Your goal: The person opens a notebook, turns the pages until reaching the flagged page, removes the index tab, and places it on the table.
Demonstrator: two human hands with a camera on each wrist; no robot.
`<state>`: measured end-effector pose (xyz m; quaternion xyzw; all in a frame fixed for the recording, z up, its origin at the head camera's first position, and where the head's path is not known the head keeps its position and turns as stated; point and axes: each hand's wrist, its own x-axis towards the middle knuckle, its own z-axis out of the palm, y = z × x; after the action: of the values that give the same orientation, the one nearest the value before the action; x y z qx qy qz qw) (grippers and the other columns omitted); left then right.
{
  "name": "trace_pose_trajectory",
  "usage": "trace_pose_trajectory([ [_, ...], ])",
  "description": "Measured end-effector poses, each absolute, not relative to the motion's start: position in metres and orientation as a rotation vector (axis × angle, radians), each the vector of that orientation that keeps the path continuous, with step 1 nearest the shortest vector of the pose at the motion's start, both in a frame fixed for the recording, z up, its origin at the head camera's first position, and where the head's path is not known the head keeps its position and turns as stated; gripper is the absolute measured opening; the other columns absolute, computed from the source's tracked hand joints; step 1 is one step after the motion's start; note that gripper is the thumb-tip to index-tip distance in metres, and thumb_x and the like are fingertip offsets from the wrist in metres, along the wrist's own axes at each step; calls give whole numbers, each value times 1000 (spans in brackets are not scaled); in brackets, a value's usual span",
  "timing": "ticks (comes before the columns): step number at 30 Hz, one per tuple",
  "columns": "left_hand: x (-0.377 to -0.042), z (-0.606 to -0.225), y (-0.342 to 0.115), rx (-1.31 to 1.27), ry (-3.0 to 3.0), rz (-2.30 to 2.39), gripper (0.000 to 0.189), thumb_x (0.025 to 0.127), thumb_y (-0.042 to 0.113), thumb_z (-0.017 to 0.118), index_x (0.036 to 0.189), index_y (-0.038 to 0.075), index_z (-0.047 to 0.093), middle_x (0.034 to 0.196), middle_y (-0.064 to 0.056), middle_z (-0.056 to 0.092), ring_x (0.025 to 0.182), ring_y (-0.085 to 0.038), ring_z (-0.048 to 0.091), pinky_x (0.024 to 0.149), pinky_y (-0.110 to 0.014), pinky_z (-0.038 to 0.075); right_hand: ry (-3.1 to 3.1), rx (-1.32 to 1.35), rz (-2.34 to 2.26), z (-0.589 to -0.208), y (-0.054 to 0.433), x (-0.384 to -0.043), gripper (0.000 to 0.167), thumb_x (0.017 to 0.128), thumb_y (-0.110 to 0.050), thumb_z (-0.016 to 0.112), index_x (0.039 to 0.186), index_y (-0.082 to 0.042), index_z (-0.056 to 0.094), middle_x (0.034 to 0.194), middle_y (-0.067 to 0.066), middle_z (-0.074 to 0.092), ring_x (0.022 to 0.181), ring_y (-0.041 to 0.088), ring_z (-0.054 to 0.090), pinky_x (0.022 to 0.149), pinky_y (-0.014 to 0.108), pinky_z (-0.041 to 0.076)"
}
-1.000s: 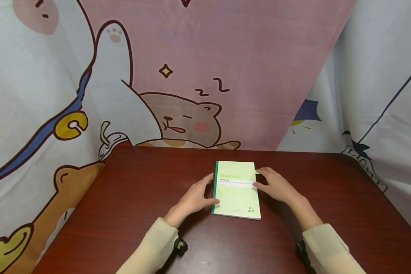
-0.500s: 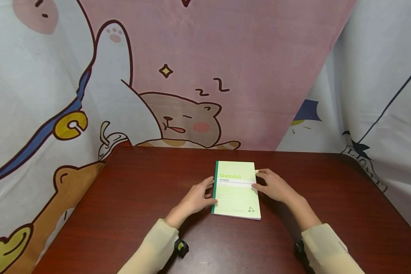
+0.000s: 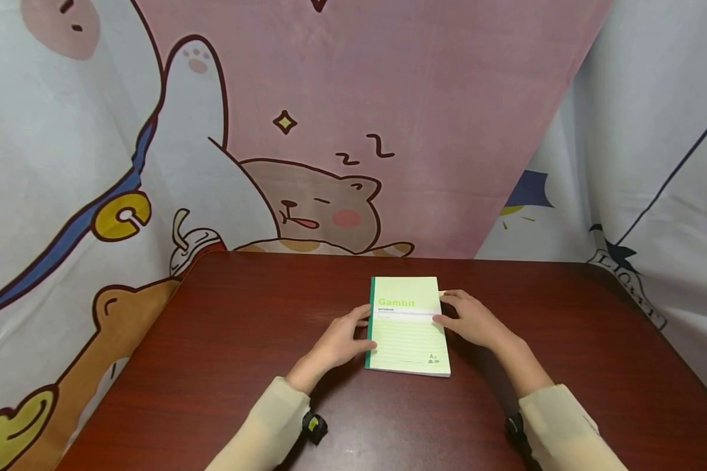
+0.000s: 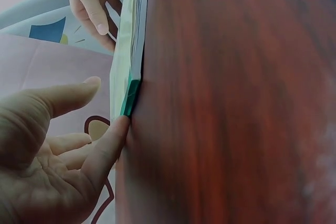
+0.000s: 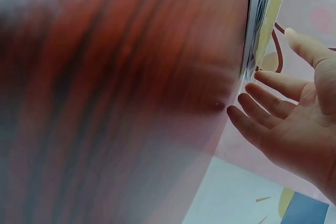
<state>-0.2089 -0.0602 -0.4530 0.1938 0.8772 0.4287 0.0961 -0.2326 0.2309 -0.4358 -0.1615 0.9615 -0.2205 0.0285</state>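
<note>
A pale green notebook [image 3: 409,340] with a dark green spine and "Gambit" on its cover lies closed on the table. At its left side is my left hand [image 3: 338,343], fingers relaxed. In the left wrist view a fingertip of that left hand [image 4: 68,166] meets the corner of the green spine [image 4: 132,95], and the thumb is raised apart from the cover. My right hand [image 3: 474,317] is at the opposite edge, its thumb over the cover's margin. The right wrist view shows this right hand [image 5: 294,108] with spread fingers, fingertips right by the page edges [image 5: 260,19].
The dark reddish wooden table [image 3: 212,392] extends around the notebook on all sides. Behind it hangs a pink and white cloth [image 3: 448,131] printed with cartoon animals. A white cloth [image 3: 654,163] hangs at the right. Black straps [image 3: 314,426] sit at both cuffs.
My left hand has shifted slightly to the right against the spine. The notebook's near end has slid a little to the right. My right hand has stayed almost in place.
</note>
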Motion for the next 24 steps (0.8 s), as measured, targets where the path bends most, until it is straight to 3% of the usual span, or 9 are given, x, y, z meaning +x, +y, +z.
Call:
trace_pose_trajectory([
  [24,-207,-452,-58,560,2604,1275,72,90,13,74,151,5,37,151,-16,48,132,-31,55,105,-47,49,2947,-433,-991,-438,233,-234,60,92,-15,70,141,9,47,139,31,52,126,46,54,100,60,46],
])
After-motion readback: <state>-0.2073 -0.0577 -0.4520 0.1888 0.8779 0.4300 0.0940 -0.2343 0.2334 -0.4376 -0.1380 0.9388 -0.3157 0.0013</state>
